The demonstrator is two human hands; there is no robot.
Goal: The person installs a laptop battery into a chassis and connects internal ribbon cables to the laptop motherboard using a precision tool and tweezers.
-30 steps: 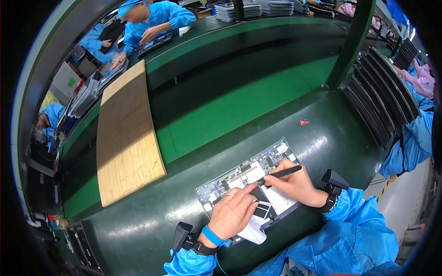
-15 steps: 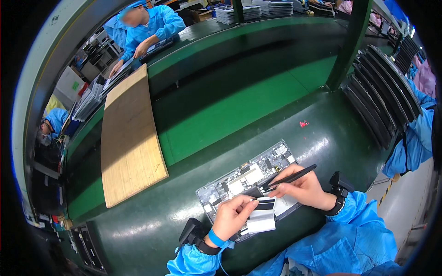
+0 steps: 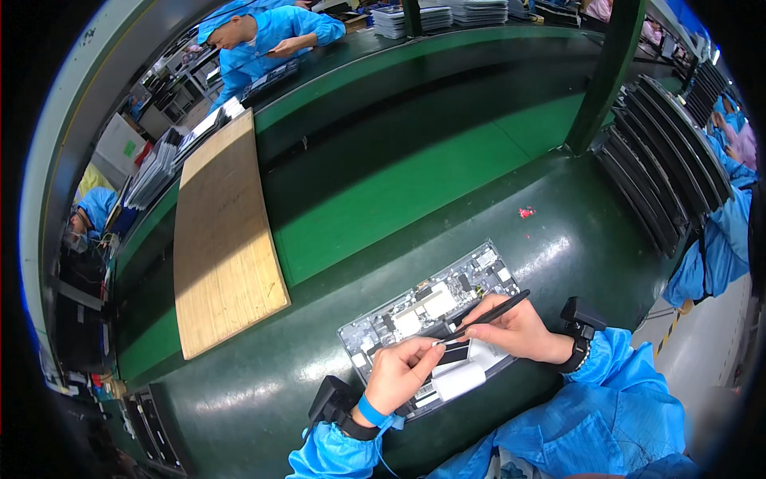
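An open laptop base [image 3: 381, 329] with bare circuit boards lies tilted on the green bench in front of me. My left hand [image 3: 401, 374] is closed over its lower left part, pinching a white backing sheet [image 3: 460, 382] with black strips on it. The sheet's lower end curls, and it covers part of the base. In my right hand [image 3: 520, 329], closed at the right side of the base, are black tweezers [image 3: 504, 306]. Their tips point left and reach the sheet's upper edge by my left fingertips. Whether the tips grip anything is too small to tell.
A long wooden board [image 3: 227, 239] bridges the bench's recessed green channel at left. Black panels [image 3: 666, 160] stand stacked at right by a green post [image 3: 606, 80]. A small red scrap [image 3: 527, 213] lies beyond the base. A co-worker [image 3: 267, 44] sits across the bench.
The tweezers and my right hand have shifted slightly left, closer to my left fingertips. The white sheet has tilted and its lower end curls more. The co-worker opposite has raised their arms and moved right.
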